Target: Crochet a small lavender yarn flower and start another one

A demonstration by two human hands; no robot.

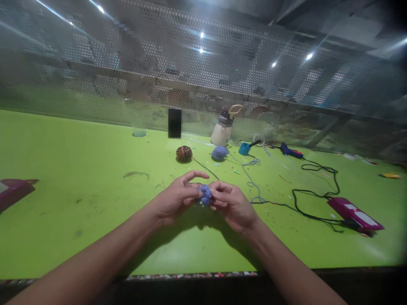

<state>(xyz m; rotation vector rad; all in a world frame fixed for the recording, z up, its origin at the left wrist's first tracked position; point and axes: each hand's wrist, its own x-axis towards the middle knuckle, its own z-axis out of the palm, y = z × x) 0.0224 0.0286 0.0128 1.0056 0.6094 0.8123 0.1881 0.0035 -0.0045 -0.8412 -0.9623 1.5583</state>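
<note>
Between my two hands, above the green tabletop (104,203), is a small blue-purple yarn piece (205,195) with a ruffled, looped surface. My left hand (179,195) pinches it from the left between thumb and fingers, its index finger stretched out above. From the right, my right hand (233,203) has its thumb and fingertips pressed together at the piece's edge. Whether a hook or needle is in those fingertips is too small to tell. A ball of blue-purple yarn (219,153) lies beyond my hands, beside a dark multicoloured yarn ball (184,154).
A phone (174,123) stands upright at the back, with a pale bottle (222,130) to its right. Right of that are a blue tape roll (244,148) and a blue glue gun (291,151). Its cord runs near a magenta power strip (356,214). Loose yarn crosses the table.
</note>
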